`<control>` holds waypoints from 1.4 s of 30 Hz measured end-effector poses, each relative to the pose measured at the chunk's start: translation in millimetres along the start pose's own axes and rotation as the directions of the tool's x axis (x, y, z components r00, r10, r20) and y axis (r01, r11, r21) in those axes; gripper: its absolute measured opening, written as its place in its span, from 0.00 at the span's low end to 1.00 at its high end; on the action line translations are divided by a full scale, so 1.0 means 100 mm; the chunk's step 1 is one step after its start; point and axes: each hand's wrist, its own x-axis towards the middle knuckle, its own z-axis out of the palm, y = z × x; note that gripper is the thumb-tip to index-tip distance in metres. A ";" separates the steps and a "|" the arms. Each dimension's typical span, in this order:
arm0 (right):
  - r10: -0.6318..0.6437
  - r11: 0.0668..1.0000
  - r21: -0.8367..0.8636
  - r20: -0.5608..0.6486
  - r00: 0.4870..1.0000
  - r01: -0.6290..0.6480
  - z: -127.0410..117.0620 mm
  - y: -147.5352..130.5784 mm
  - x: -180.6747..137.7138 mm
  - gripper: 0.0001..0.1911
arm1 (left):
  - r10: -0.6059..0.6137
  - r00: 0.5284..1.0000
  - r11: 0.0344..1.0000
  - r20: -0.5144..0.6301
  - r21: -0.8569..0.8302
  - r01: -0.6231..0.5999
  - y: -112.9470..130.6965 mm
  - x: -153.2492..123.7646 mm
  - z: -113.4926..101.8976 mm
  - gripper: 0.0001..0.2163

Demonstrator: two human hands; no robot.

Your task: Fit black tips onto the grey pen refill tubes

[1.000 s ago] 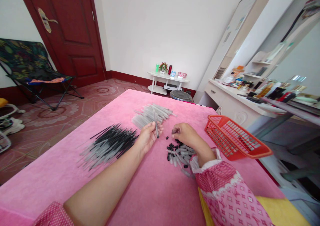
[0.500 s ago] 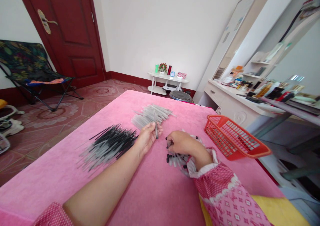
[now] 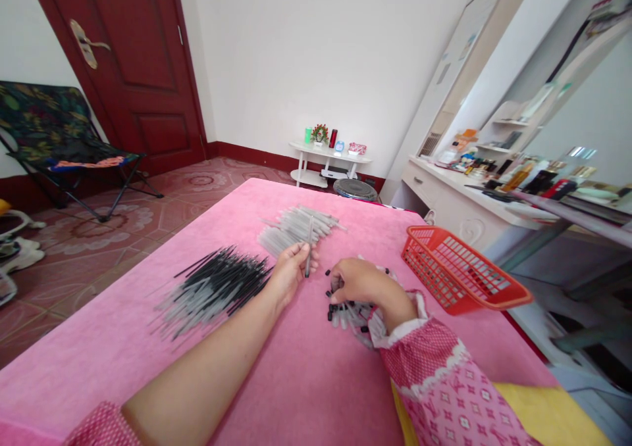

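Head view: a pink cloth surface (image 3: 291, 380). At the left is a heap of long, thin, black and pale sticks (image 3: 217, 288). Next, farther back, lies a pile of see-through grey tubes (image 3: 284, 232). Just in front is the left hand (image 3: 290, 270). Its grip is closed, thumb on fingers, around one thin see-through tube (image 3: 310, 239) with a dark bottom end. Then comes the right hand (image 3: 363, 280), bent over small black bits (image 3: 330, 315) and short clear pieces (image 3: 342, 319). Its fingers curl in; I cannot tell if its grip has anything. Last, at the right, sits a red-orange plastic basket (image 3: 437, 278) with holes.
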 end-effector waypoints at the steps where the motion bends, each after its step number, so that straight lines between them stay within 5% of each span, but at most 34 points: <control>1: -0.005 1.000 -0.013 -0.007 1.000 0.005 0.01 -0.01 0.01 0.09 | -0.002 1.000 1.000 0.000 0.005 0.002 0.00 0.00 0.00 0.10; 10: 0.054 0.968 0.251 -0.241 0.969 0.008 -0.06 0.31 0.12 0.08 | 0.107 0.991 0.976 0.080 0.181 -0.120 -0.05 0.00 -0.02 0.11; 17: -0.114 0.986 0.131 0.039 0.993 0.108 -0.02 0.15 0.02 0.11 | 0.111 0.992 0.978 0.065 0.168 -0.121 -0.04 -0.01 0.00 0.11; 22: -0.069 0.995 -0.066 0.017 0.997 0.070 0.02 -0.06 -0.03 0.12 | 0.102 0.993 0.979 0.057 0.173 -0.110 -0.04 -0.01 0.01 0.12; 25: -0.097 0.994 -0.041 0.005 0.995 0.097 0.02 -0.04 0.00 0.08 | 0.096 0.994 0.980 0.052 0.168 -0.104 -0.03 -0.01 0.01 0.12; 29: -0.001 0.968 0.244 -0.195 0.981 0.050 0.00 0.18 0.10 0.07 | 0.102 0.993 0.974 0.054 0.199 -0.111 0.00 -0.03 0.02 0.12; 34: 0.172 0.838 0.524 -0.520 0.837 0.153 -0.10 0.43 0.15 0.10 | 0.088 0.994 0.947 0.070 0.304 -0.106 0.03 -0.06 0.05 0.13; 42: 0.205 0.775 0.586 -0.589 0.782 0.238 -0.22 0.49 0.11 0.13 | 0.039 0.996 0.916 0.074 0.395 -0.066 0.01 -0.06 0.06 0.15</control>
